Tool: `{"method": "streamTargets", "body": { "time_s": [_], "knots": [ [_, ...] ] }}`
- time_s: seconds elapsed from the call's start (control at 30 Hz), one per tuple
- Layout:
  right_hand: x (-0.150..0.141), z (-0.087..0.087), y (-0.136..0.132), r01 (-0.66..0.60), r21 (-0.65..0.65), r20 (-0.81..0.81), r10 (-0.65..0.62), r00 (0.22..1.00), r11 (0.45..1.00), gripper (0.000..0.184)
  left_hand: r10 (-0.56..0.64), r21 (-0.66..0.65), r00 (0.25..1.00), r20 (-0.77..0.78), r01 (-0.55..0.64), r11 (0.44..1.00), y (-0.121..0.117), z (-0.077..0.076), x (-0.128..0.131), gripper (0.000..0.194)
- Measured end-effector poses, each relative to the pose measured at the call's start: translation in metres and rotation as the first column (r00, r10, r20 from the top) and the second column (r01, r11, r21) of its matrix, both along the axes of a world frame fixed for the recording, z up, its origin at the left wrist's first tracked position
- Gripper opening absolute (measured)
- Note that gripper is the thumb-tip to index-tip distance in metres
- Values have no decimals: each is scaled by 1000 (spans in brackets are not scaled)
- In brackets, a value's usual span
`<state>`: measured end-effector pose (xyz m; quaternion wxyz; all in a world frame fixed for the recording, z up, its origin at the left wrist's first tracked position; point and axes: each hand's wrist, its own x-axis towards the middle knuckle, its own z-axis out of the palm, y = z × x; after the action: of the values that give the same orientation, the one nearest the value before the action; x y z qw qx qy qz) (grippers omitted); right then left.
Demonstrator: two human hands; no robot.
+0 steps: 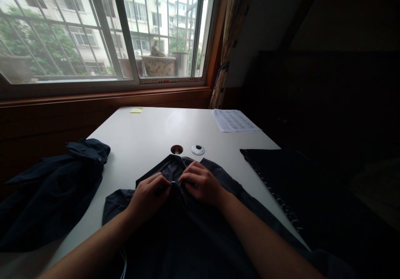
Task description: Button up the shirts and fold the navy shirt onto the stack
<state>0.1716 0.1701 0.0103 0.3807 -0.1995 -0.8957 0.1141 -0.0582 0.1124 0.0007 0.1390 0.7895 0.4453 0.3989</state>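
Observation:
A dark navy garment lies spread over the near part of the table, its upper edge folded into a peak like a collar. My left hand is closed, pinching the cloth just below that peak. A small pale, shiny spot shows at its fingertips, too small to name. Opposite it, my right hand grips the same garment with bent fingers, a short gap from the left. The fingertips of both hands are partly hidden in the dark folds.
Another dark garment hangs over the table's left side. Dark cloth covers the right edge. Beyond my hands are a round cable hole, its white cover, printed sheets and a yellow sticky note on the white table.

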Motion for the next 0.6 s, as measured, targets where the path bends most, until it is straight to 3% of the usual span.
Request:
{"method": "streamTargets", "body": {
  "time_s": [0.6],
  "knots": [
    [0,-2,2,10,19,-12,-10,1000,1000,23,-1,9,1000,-6,1,1000,0,1,0,6]
  ]
}}
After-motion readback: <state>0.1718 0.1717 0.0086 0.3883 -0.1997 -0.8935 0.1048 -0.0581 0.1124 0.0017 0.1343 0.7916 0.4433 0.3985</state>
